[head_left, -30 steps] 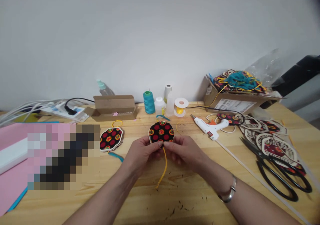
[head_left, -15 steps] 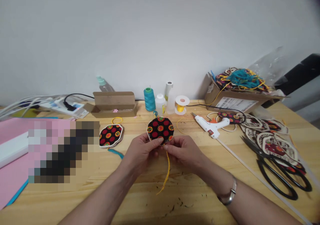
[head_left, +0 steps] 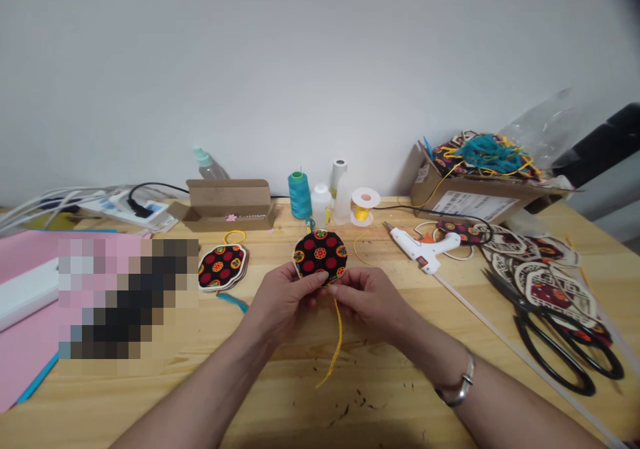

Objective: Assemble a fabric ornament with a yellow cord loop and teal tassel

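Between my hands is a round fabric-covered pendant (head_left: 320, 253), black with red dots and bright flower motifs. My left hand (head_left: 287, 299) pinches its lower left edge, thumb on the front face. At the lower right edge, the fingertips of my right hand (head_left: 367, 297) close on the base of a yellow cord (head_left: 340, 346), which hangs toward me. A bit of teal thread (head_left: 311, 225) shows at the pendant's top. The fingers behind the pendant are hidden. A stack of similar patterned pieces (head_left: 223, 267) lies to the left, with a yellow loop and a teal tassel (head_left: 233, 301).
A white glue gun (head_left: 423, 246) and large black scissors (head_left: 550, 342) lie to the right, beside loose cutouts (head_left: 560, 289). Along the wall stand a small open box (head_left: 227, 202), teal thread (head_left: 300, 196), a yellow cord spool (head_left: 364, 206) and a full carton (head_left: 470, 196).
Almost nothing differs. Both hands keep the pendant in the same place, and the hanging yellow cord has swung slightly to the right.
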### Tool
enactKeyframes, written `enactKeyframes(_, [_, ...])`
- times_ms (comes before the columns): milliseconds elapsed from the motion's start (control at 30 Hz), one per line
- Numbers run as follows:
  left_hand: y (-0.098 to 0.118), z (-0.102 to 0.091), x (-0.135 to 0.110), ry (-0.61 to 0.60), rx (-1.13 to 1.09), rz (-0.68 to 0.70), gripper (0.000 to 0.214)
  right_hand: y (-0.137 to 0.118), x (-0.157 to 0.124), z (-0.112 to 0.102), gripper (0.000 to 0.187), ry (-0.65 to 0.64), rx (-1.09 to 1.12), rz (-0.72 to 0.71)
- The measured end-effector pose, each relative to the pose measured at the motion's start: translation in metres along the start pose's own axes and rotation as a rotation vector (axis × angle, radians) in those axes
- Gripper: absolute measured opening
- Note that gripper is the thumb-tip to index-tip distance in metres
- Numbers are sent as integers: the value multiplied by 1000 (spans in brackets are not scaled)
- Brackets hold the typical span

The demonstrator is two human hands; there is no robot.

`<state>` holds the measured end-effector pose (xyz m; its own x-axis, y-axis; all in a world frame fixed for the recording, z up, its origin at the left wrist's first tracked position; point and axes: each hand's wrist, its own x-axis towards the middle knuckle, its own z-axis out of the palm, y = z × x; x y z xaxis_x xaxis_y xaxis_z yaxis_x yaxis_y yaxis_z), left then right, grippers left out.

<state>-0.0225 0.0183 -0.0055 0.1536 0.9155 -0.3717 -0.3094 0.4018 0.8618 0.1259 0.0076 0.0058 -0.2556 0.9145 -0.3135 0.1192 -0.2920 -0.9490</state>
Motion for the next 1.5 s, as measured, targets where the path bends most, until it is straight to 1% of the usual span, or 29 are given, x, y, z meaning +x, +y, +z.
enactKeyframes(267, [1, 1, -1, -7, 11, 3, 17, 0, 1, -1, 16, -10, 7, -22])
enactKeyframes(400, [2, 1, -3, 10, 25, 9, 16, 1, 0, -1, 20, -14, -65, -45])
enactKeyframes(433, [2, 1, -3, 19, 25, 10, 16, 1, -1, -2, 23, 10, -119, -80])
enactKeyframes(500, [4, 1, -3, 45, 11, 12, 16, 0, -5, -5, 30, 136, -298, -227])
enactKeyframes(567, [7, 0, -3, 75, -12, 14, 17, -2, -10, -9, 27, 290, -522, -450])
enactKeyframes(600, [8, 0, -2, 87, -26, 15, 17, -4, -13, -11, 22, 330, -623, -569])
enactKeyframes(633, [9, -1, -2, 94, -38, 15, 18, -6, -15, -14, 18, 326, -715, -684])
enactKeyframes(667, [10, -1, -2, 97, -50, 15, 18, -8, -16, -16, 19, 280, -803, -793])
enactKeyframes(733, [11, -3, -1, 98, -69, 11, 19, -12, -18, -21, 31, 152, -983, -970])
enactKeyframes(767, [12, -4, -1, 98, -78, 9, 20, -13, -18, -23, 35, 100, -1074, -1026])
enactKeyframes(800, [12, -4, 0, 98, -84, 6, 20, -15, -19, -24, 36, 60, -1160, -1062])
enactKeyframes(867, [12, -5, 1, 98, -95, 2, 20, -16, -20, -24, 32, 2, -1299, -1084])
enactKeyframes(967, [11, -6, 1, 90, -102, -8, 21, -15, -23, -18, 27, -73, -1455, -1133])
enactKeyframes(1067, [10, -4, -1, 65, -98, -33, 20, -12, -25, -10, 29, -94, -1555, -1219])
enactKeyframes(1167, [10, -3, -3, 44, -86, -50, 19, -9, -26, -3, 29, -96, -1536, -1268])
enactKeyframes(1233, [9, -3, -4, 36, -82, -53, 19, -10, -28, 0, 26, -113, -1453, -1246])
enactKeyframes(1300, [9, -3, -4, 33, -88, -55, 19, -12, -31, 1, 23, -132, -1299, -1151])
enactKeyframes(1367, [8, -3, -5, 31, -99, -47, 19, -14, -35, 3, 19, -133, -1078, -1007])
enactKeyframes(1433, [8, -2, -5, 28, -99, -32, 18, -13, -38, 4, 15, -104, -822, -878])
enactKeyframes(1500, [8, -2, -5, 29, -87, -16, 17, -11, -38, 3, 13, -51, -598, -801])
